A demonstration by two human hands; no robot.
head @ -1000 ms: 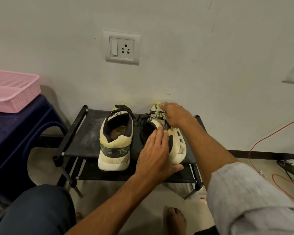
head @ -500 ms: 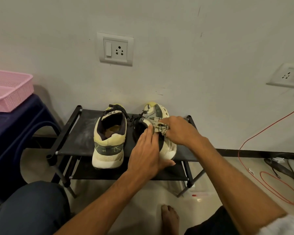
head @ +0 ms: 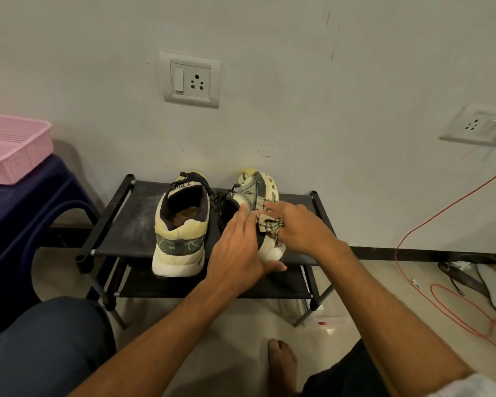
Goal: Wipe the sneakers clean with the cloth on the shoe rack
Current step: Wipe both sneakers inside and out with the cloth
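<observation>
The left hand [head: 238, 250] lay with straight fingers on the tipped sneaker [head: 258, 187], steadying its heel, while the right hand [head: 301, 227] gripped the bunched checked cloth [head: 268, 223] against its side. Wiping looked partway through this shoe. Just beside it on the shoe rack [head: 138, 219], the second sneaker [head: 181, 224] stood upright and untouched, cream and grey with a grubby sole.

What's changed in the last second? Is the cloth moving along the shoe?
The right hand, gripping the cloth, has slid from the toe of the right sneaker back toward its heel. The left hand stays pressed on that sneaker; the left sneaker and shoe rack are unmoved.
</observation>
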